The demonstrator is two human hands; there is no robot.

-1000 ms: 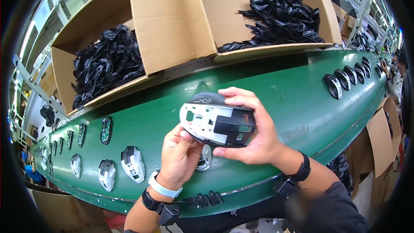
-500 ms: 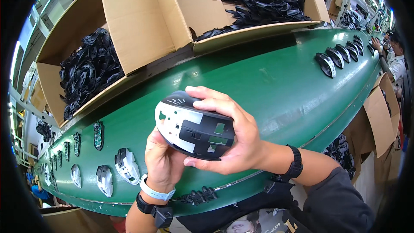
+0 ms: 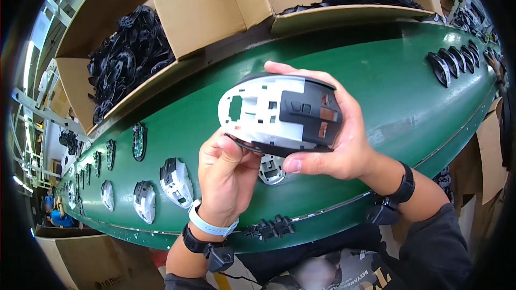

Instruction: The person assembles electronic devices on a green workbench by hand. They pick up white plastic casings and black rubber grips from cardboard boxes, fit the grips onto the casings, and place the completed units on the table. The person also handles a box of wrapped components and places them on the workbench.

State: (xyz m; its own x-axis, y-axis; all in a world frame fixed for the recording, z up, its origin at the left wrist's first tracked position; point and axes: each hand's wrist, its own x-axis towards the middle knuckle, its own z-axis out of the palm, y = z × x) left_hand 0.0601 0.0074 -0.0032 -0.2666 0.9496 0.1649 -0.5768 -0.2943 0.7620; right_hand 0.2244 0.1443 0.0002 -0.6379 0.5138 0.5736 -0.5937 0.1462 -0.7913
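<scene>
Light, stiff white-and-black plastic mouse shell (image 3: pixel 279 115) | right hand (image 3: pixel 344 139) clamped around sides | left hand (image 3: pixel 226 174) pinching lower edge | thin rim fragile

I have only one view, from the camera on the head of the person. It looks steeply down and a little forward, over the forearms that enter from the lower edge. The hands, left hand (image 3: pixel 226 174) and right hand (image 3: pixel 336 142), are very near the lens, in the middle. Behind them the green conveyor belt (image 3: pixel 398 80) crosses the picture, bent by the fisheye. The cardboard boxes (image 3: pixel 199 5) lie farther, at the top edge.
</scene>
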